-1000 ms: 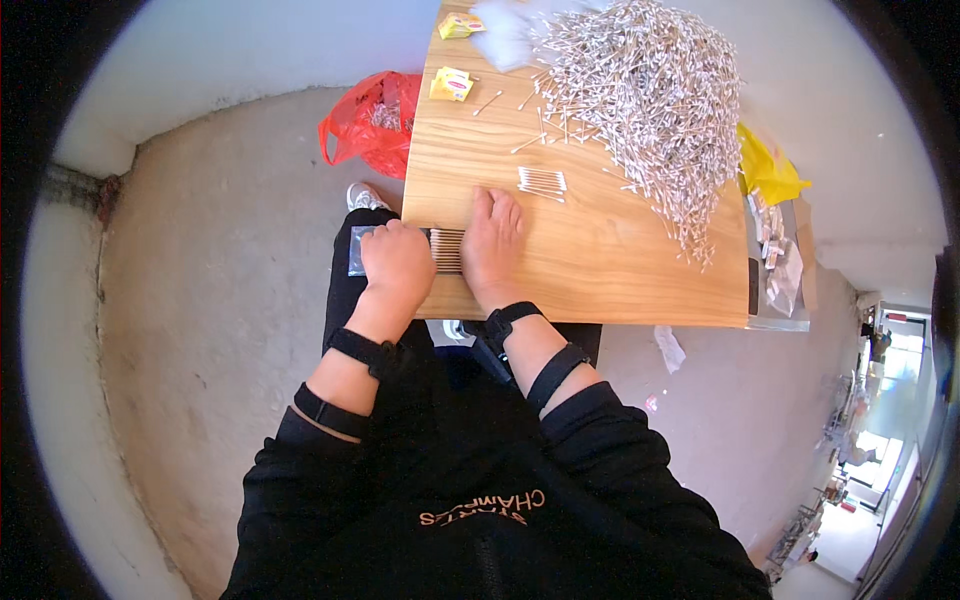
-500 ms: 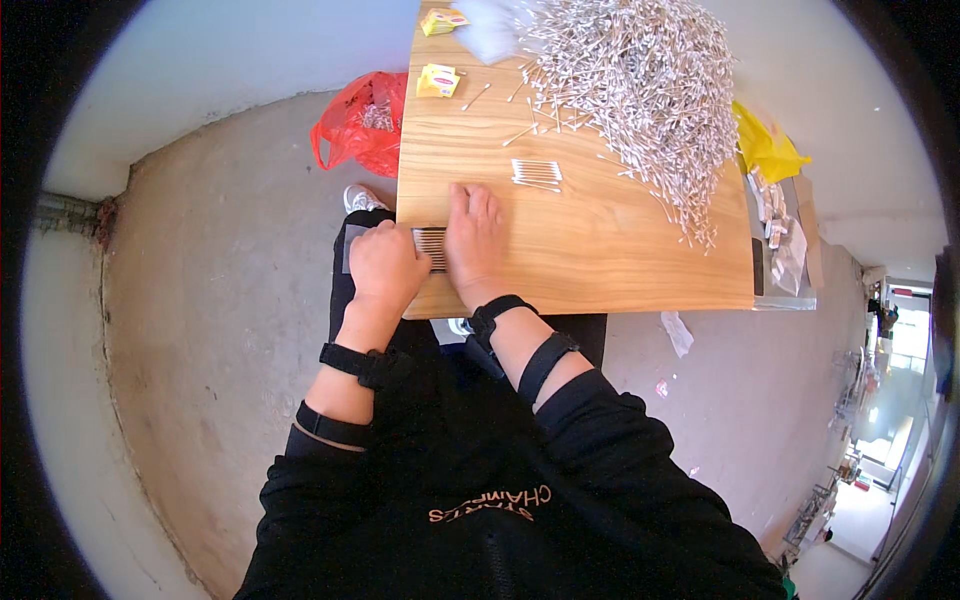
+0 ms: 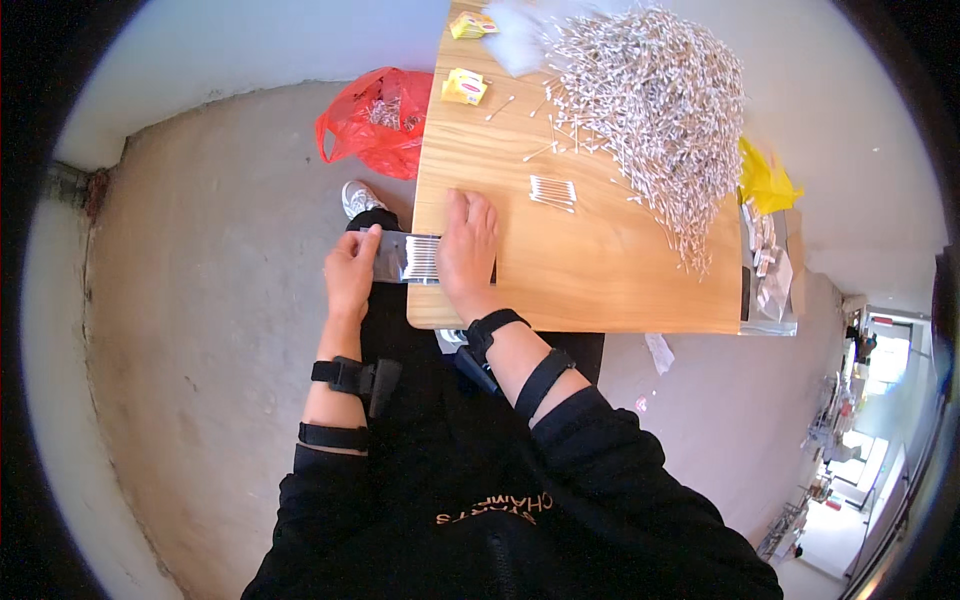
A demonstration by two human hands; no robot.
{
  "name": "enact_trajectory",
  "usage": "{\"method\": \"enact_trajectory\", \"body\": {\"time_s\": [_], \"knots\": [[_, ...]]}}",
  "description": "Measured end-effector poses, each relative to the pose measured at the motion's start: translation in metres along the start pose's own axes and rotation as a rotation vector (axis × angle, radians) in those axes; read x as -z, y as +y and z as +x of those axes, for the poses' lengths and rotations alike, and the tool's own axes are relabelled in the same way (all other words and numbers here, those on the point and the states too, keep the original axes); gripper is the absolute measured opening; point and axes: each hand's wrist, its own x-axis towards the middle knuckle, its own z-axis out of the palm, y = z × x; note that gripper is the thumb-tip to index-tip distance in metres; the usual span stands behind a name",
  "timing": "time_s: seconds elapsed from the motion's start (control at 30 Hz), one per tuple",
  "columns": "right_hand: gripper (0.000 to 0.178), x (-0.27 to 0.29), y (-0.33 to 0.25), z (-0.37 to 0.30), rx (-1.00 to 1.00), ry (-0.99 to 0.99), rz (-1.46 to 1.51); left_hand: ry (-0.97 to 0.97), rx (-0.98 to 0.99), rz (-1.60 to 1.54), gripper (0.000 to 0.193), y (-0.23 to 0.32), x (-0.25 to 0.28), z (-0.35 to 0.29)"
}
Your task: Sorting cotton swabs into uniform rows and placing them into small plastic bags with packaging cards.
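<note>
At the table's left edge lies a clear plastic bag (image 3: 393, 262), with a row of white cotton swabs (image 3: 421, 259) inside. Its left end sticks out past the edge, pinched between the thumb and fingers of my left hand (image 3: 350, 268). My right hand (image 3: 468, 250) rests palm down over the bag's right part, fingers pointing away from me, and hides what is beneath. Beyond it, a small row of loose swabs (image 3: 553, 192) lies on the wood.
A large heap of cotton swabs (image 3: 650, 110) covers the far right of the table (image 3: 600, 285). Yellow packets (image 3: 464, 86) lie at the far left. A red plastic bag (image 3: 370, 125) sits beyond the left edge, a yellow bag (image 3: 767, 180) at the right.
My left hand has moved left, off the table edge, and now holds the bag's end. More of the bag and its swabs shows. My right hand stays pressed on the bag.
</note>
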Motion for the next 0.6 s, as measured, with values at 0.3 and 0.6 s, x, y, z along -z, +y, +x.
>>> {"method": "enact_trajectory", "body": {"time_s": [0.3,0.6], "knots": [[0.041,-0.001,-0.008,-0.003,-0.069,-0.006,0.095,-0.081,0.194,-0.536,0.022,0.005,-0.016,-0.009],[0.043,0.003,0.003,-0.028,-0.581,0.218,1.263,-0.056,0.134,-0.569,0.022,-0.007,-0.018,-0.009]]}}
